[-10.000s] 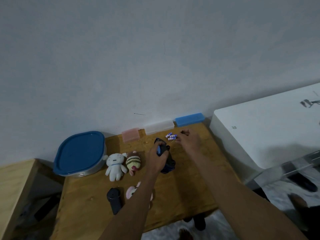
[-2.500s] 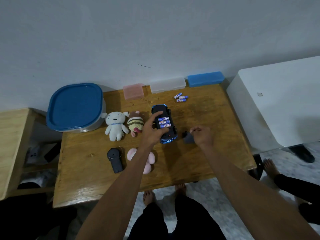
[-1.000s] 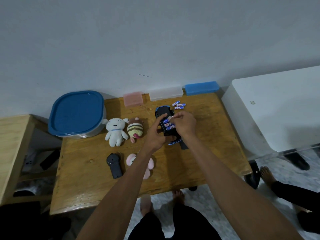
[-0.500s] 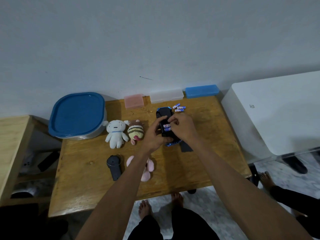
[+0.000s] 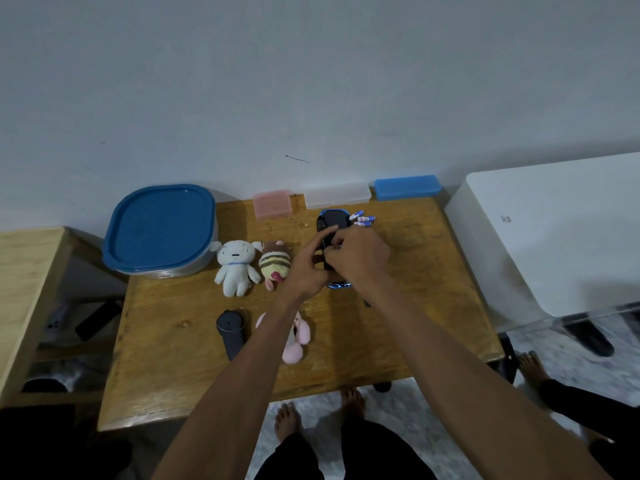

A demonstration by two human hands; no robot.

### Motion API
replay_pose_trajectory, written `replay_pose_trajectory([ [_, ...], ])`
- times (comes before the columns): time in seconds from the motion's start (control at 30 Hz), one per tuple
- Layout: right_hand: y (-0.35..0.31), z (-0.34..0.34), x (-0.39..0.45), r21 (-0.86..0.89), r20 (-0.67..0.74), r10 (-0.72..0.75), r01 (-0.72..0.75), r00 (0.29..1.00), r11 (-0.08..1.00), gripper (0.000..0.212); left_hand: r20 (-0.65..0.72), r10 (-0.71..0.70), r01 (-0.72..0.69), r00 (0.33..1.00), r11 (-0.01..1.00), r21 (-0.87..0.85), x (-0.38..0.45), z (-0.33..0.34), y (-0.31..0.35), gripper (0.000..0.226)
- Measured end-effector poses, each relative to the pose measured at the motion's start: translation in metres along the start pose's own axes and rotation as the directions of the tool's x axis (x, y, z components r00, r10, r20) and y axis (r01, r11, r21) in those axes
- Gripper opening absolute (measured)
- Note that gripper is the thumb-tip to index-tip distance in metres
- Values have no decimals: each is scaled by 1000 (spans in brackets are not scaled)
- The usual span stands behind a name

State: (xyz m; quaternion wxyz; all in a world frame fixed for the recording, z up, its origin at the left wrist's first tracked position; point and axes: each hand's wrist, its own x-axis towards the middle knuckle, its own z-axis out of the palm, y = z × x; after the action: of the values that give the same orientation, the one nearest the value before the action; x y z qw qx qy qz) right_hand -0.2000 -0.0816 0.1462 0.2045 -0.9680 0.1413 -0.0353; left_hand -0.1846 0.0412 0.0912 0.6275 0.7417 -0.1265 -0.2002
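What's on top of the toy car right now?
Both hands. The left hand grips its left side; the right hand covers its middle. Only the toy car's dark far end and blue near edge show; what lies under them is hidden.

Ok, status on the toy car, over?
Left hand grips upturned toy car. Right hand curled over its underside, pinch hidden. Three loose batteries beside car, nothing blocking.
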Motion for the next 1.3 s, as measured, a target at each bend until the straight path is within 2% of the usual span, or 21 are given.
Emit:
replay_pose_trajectory([
  [0.17, -10, 3, 1, -42, -30, 13, -14, 999, 999, 17, -33, 68, -68, 997, 998, 20, 0, 1, 2, 87],
  [0.37, -6, 5, -2, 7, -51, 2, -2, 999, 1000, 10, -18, 57, -57, 998, 998, 4, -2, 3, 3, 87],
  [0.43, 1, 4, 0, 66, -48, -58, 62, 997, 996, 10, -15, 30, -30, 999, 999, -24, -1, 0, 2, 88],
  [0.53, 19, 4, 5, 148, 43, -245, 236, 969, 960, 19, -4, -11, 10, 1000, 997, -76, 0, -8, 2, 93],
  [0.6, 28, 2, 8, 185, 96, -308, 287, 947, 940, 21, 9, -25, 26, 1000, 996, -87, 1, -11, 3, 94],
  [0.67, 31, -1, 10, 247, 69, -329, 304, 942, 920, 17, 11, -34, 35, 999, 994, -107, 2, -12, 6, 94],
  [0.73, 29, -5, 10, 324, -9, -289, 276, 957, 905, 13, 8, -27, 28, 1000, 993, -117, 3, -12, 7, 95],
  [0.8, 27, -9, 11, 416, -59, -160, 170, 985, 893, 15, 7, -32, 32, 999, 992, -118, 4, -12, 7, 97],
  [0.93, 28, -16, 14, 556, -48, 21, 9, 999, 831, 23, -1, -49, 48, 999, 989, -142, 3, -12, 8, 95],
  [1.03, 28, -15, 14, 541, -18, 89, -65, 996, 839, 35, -3, -69, 67, 998, 983, -174, 2, -11, 9, 95],
  [1.1, 29, -10, 11, 463, -21, 86, -66, 996, 884, 41, -7, -68, 66, 998, 982, -177, 2, -10, 10, 94],
  [1.3, 30, -3, 0, 290, -9, 138, -130, 990, 948, 15, -17, -77, 73, 997, 982, -176, 3, -11, 11, 96],
])
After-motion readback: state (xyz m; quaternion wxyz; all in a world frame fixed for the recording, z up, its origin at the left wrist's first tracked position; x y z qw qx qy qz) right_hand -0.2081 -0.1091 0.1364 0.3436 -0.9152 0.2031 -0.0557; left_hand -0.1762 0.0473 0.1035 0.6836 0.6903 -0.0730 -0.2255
